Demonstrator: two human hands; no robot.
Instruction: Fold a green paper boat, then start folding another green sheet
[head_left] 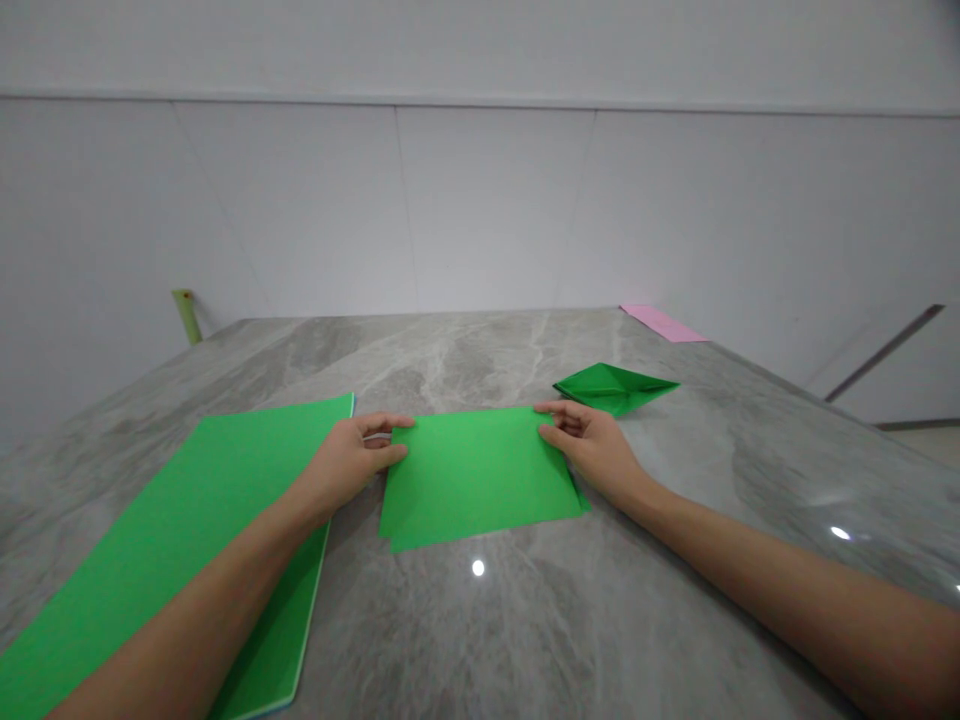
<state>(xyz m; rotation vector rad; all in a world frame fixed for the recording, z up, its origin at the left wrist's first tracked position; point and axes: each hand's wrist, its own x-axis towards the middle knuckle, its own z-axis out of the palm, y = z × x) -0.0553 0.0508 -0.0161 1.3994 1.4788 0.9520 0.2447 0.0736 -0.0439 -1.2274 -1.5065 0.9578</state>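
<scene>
Fingers [392, 422] of left hand [346, 458] and right hand [598, 447], slightly apart, touch far corners of the flat green paper [480, 480] in the middle; its lower layer mostly hides. If they clamp, I cannot tell.

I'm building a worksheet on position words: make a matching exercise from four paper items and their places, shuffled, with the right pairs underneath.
1. pink paper
2. thin green paper
3. thick green stack
4. pointed green fold

A. between the left hand and right hand
B. just beyond the right hand
C. at the table's far right corner
D. beneath the left forearm

Pairs: 1-C, 2-A, 3-D, 4-B
</scene>
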